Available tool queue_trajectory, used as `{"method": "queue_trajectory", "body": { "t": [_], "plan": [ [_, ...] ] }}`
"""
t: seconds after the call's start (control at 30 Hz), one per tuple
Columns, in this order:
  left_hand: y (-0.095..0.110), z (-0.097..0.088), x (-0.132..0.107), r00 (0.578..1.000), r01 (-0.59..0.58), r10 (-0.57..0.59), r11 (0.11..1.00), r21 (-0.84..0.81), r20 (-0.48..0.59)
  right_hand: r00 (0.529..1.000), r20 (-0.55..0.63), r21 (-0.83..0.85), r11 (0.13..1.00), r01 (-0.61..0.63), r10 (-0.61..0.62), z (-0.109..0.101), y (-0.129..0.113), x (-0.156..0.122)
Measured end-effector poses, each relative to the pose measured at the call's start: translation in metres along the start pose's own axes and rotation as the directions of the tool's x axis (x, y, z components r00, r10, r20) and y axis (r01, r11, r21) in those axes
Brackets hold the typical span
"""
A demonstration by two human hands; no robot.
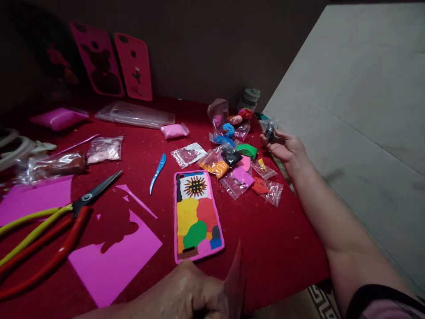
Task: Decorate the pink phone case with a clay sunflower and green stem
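Observation:
My left hand is at the bottom edge, its fingers closed on a thin see-through plastic sheet or bag; its fingertips are partly cut off. At the right side of the table, my right hand pinches a small clear bag with dark clay in it. Just beyond my left hand lies a phone case with a pink rim, covered in coloured clay patches and a sunflower. Near my right hand is a cluster of clay bags, among them an orange one, a green one and a red one.
Scissors, cut pink foam sheet and a blue modelling tool lie left on the red cloth. Clear phone cases are behind; decorated cases lean on the wall. A bottle stands at the back.

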State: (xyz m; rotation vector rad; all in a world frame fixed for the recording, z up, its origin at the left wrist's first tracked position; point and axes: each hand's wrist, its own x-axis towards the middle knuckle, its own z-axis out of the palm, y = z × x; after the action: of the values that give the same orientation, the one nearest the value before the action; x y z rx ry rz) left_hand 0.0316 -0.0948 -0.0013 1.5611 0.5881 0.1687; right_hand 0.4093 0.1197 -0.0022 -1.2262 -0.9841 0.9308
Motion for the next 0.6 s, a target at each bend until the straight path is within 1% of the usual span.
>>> {"method": "queue_trajectory", "body": {
  "t": [0.07, 0.17, 0.37, 0.6],
  "plan": [
    [-0.001, 0.001, -0.001, 1.000, -0.004, 0.004, 1.000, 0.002, -0.007, 1.000, 0.019, 0.072, 0.997, -0.020, 0.019, 0.000, 0.001, -0.004],
    [-0.001, 0.002, -0.002, 1.000, -0.005, 0.005, 1.000, 0.004, -0.018, 0.998, 0.050, 0.122, 0.992, -0.029, 0.023, 0.004, 0.002, -0.010],
    [-0.003, -0.002, -0.001, 1.000, 0.006, -0.006, 1.000, 0.009, -0.026, 0.993, 0.113, 0.120, 0.993, 0.014, -0.027, 0.015, -0.002, -0.025],
    [-0.011, -0.001, -0.003, 0.999, 0.036, -0.035, 0.999, 0.022, -0.017, 0.992, 0.093, 0.090, 0.993, 0.077, -0.085, 0.013, -0.006, -0.029]
  ]
}}
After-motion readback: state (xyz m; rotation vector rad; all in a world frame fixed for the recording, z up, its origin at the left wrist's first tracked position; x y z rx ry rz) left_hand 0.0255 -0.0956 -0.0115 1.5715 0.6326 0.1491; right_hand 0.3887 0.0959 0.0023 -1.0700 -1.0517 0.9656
